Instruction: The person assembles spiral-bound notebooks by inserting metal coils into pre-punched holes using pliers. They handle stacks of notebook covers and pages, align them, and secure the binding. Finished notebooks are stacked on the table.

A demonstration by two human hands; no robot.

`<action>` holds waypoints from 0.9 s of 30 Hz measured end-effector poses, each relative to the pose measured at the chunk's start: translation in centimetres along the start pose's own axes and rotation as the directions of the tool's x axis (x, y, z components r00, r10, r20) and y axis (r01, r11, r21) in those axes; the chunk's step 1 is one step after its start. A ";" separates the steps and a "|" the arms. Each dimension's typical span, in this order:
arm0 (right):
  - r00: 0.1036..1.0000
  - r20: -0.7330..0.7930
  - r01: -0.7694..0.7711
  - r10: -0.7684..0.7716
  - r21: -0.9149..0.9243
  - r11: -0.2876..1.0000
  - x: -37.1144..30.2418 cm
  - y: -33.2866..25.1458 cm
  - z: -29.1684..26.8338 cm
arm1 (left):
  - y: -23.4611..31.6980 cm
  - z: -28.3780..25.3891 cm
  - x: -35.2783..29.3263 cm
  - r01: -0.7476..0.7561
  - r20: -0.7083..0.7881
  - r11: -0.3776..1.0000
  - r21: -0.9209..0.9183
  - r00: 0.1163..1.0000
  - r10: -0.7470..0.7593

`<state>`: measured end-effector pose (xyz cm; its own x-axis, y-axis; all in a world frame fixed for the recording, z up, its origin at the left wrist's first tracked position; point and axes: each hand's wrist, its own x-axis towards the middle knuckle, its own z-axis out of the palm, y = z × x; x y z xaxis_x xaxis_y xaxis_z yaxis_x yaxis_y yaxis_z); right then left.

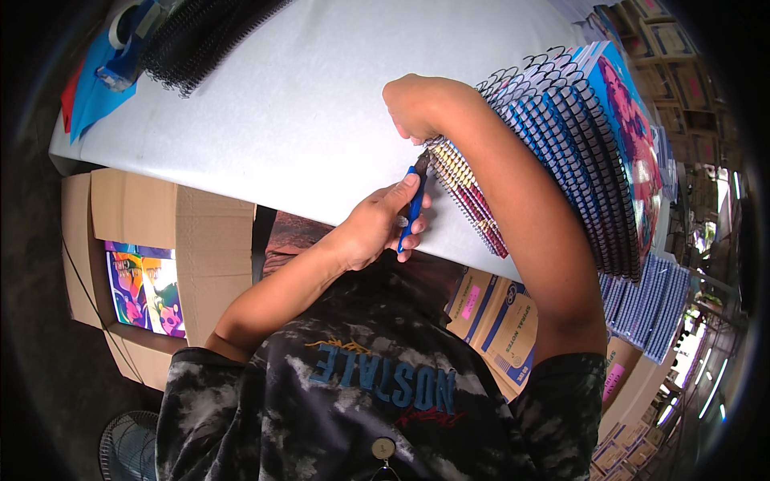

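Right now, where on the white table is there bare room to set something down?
The white tabletop is bare between the black coils and the right hand. Crowded: the right side, filled with rows of spiral-bound notebooks.

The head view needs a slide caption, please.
Left hand holding blue-handled pliers beside spiral notebooks, right hand nearby.

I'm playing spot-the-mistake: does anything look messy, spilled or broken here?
Nothing looks spilled or broken. But at the far end of the big notebook stack on the right, wire loops poke out past the pages, which looks untidy.
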<state>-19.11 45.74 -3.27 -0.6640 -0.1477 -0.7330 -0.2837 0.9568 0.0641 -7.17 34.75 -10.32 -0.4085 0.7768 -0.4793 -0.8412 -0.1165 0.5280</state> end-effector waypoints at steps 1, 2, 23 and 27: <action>1.000 0.009 0.005 -0.005 0.005 1.000 0.0 0.0 0.0 | -0.1 0.0 -0.1 0.002 0.003 1.000 -0.005 1.000 -0.002; 1.000 0.017 0.011 -0.011 0.011 1.000 0.1 0.0 0.0 | -0.2 0.0 -0.2 0.005 0.007 1.000 -0.010 1.000 -0.005; 1.000 -0.028 0.008 -0.010 -0.070 0.998 -0.9 -0.6 -1.0 | 0.2 -0.5 0.1 -0.051 0.035 0.996 0.078 0.998 0.049; 0.996 0.030 -0.079 0.086 -0.195 0.978 -2.1 -1.5 -1.8 | 0.6 0.5 0.0 -0.063 0.057 0.992 0.111 0.997 0.057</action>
<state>-18.59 44.18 -0.59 -0.6648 -0.0571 -0.7448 -0.3602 0.8980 0.2527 -7.50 35.01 -9.66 -0.4352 0.8028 -0.4076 -0.7691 -0.0961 0.6318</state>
